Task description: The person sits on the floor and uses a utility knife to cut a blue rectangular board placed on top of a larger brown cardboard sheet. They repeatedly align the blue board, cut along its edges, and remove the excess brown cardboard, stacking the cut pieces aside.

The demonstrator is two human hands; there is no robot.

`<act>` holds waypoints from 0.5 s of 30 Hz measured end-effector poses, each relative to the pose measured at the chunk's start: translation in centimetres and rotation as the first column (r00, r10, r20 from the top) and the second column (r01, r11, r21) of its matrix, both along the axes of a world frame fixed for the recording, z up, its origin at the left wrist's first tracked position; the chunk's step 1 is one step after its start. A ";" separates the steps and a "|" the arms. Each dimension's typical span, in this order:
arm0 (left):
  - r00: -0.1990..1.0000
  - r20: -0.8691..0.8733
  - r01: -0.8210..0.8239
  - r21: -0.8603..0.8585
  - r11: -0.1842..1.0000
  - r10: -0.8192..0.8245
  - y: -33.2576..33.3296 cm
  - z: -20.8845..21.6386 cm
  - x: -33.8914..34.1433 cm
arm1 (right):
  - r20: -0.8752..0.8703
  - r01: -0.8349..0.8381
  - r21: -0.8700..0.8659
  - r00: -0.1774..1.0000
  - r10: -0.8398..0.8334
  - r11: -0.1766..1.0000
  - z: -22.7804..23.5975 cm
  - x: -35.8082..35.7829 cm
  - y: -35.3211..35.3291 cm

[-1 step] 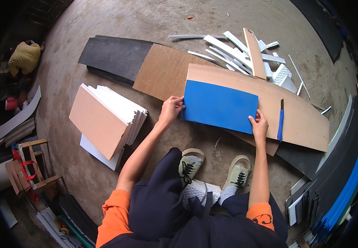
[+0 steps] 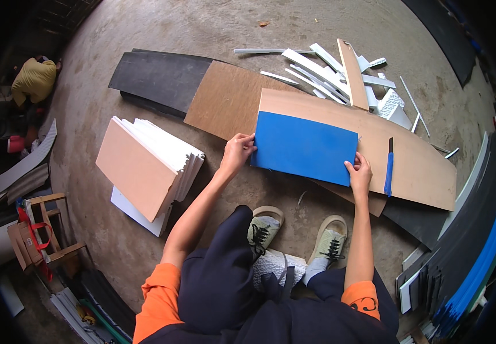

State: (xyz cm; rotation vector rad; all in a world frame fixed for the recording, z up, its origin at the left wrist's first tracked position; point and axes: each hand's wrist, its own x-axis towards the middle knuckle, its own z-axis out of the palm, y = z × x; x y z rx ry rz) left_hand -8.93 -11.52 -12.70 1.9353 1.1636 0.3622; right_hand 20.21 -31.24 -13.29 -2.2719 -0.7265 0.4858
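Note:
A blue rectangular sheet (image 2: 305, 148) lies over a tan board (image 2: 420, 155). My left hand (image 2: 239, 152) grips its left edge between thumb and fingers. At its lower right corner, my right hand (image 2: 359, 173) pinches the sheet's edge. To the right of that hand, a blue-handled cutter knife (image 2: 389, 172) with a dark blade rests on the tan board. A brown board (image 2: 225, 97) and black sheets (image 2: 156, 74) extend to the left beneath.
Left of me stands a stack of white sheets (image 2: 165, 146) topped by a tan panel (image 2: 136, 166). White offcuts (image 2: 317, 69) and a wooden strip (image 2: 352, 74) lie beyond the boards. Black and blue sheets (image 2: 471, 258) line the right. A person in yellow (image 2: 34, 80) crouches far left.

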 end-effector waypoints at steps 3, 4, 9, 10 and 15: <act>1.000 -0.008 0.007 0.010 1.000 -0.007 -0.2 0.0 0.0 | -0.001 -0.006 -0.003 1.000 0.006 1.000 0.0 0.2 -0.2; 1.000 -0.017 0.013 0.014 1.000 -0.012 -0.2 0.0 0.0 | 0.006 -0.013 -0.013 1.000 0.013 1.000 0.1 0.3 -0.3; 1.000 -0.022 0.003 0.060 0.998 -0.002 0.1 0.2 0.5 | 0.010 -0.027 -0.015 1.000 0.028 1.000 0.2 0.6 0.2; 1.000 -0.027 0.007 0.067 0.998 -0.005 0.1 0.2 0.6 | 0.019 -0.029 -0.011 0.999 0.029 1.000 0.0 0.6 0.2; 1.000 -0.007 0.005 0.038 0.999 -0.004 0.3 0.4 0.5 | 0.055 -0.037 -0.006 0.998 0.037 0.999 0.2 0.2 0.2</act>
